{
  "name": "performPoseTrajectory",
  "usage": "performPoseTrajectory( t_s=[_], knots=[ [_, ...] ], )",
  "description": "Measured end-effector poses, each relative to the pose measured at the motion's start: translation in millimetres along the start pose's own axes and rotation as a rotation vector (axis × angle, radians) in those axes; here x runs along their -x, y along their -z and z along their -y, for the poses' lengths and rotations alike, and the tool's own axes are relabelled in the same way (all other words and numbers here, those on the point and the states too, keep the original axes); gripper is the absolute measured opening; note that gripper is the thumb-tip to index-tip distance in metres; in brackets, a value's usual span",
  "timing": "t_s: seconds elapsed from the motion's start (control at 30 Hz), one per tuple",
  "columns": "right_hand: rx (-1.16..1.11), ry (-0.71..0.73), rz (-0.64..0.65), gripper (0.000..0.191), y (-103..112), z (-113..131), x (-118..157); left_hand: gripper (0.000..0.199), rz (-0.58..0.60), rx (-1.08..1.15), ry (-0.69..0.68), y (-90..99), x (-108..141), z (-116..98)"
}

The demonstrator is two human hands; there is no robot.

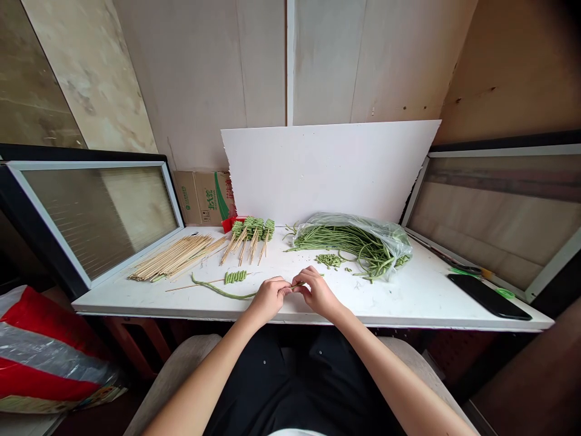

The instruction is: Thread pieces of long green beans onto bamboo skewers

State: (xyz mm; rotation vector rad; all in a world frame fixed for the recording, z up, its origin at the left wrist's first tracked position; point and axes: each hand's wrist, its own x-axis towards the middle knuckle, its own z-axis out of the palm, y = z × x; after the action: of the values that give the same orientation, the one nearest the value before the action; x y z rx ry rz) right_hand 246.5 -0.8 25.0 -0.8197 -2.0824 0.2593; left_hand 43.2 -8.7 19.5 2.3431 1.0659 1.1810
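A long green bean [222, 291] runs along the white table and into the fingers of my left hand [271, 293], which are closed on it. Fingertip to fingertip with it, my right hand [316, 290] pinches the same bean near its end. Just beyond my left hand lies a skewer with a folded green bean threaded on it [235, 277]. Farther back sits a pile of finished bean skewers [252, 231], their sticks pointing toward me. Bare bamboo skewers [175, 257] lie in a heap at the left.
A clear plastic bag of long beans [351, 239] lies at the back right, with small bean pieces [330, 260] before it. A black phone [488, 296] rests near the right edge. A white board [331, 172] and a cardboard box [204, 197] stand behind.
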Motion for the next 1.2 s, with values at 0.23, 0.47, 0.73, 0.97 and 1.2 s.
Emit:
performPoseTrajectory(
  t_s=[0.23,0.47,0.73,0.97,1.2],
  knots=[
    [-0.212,-0.131,-0.052,0.024,-6.8,-1.0,2.2,0.03,-0.049,0.066,-0.066,-3.9,1.2,1.0],
    [-0.487,-0.241,-0.023,0.005,-14.0,-10.4,4.8,0.03,-0.026,0.161,-0.037,-3.5,-0.1,4.0],
    [-0.689,-0.301,0.004,0.029,-18.6,-8.5,5.8,0.027,-0.02,0.227,-0.02,-1.5,-0.8,0.8],
    [-0.258,-0.306,-0.173,0.033,14.9,-23.6,-4.2,0.025,-0.06,0.142,0.02,1.1,-1.9,10.7],
    [0.196,-0.433,-0.216,0.025,39.1,-72.2,10.4,0.039,-0.009,0.064,0.031,-5.4,2.8,17.0]
  ],
)
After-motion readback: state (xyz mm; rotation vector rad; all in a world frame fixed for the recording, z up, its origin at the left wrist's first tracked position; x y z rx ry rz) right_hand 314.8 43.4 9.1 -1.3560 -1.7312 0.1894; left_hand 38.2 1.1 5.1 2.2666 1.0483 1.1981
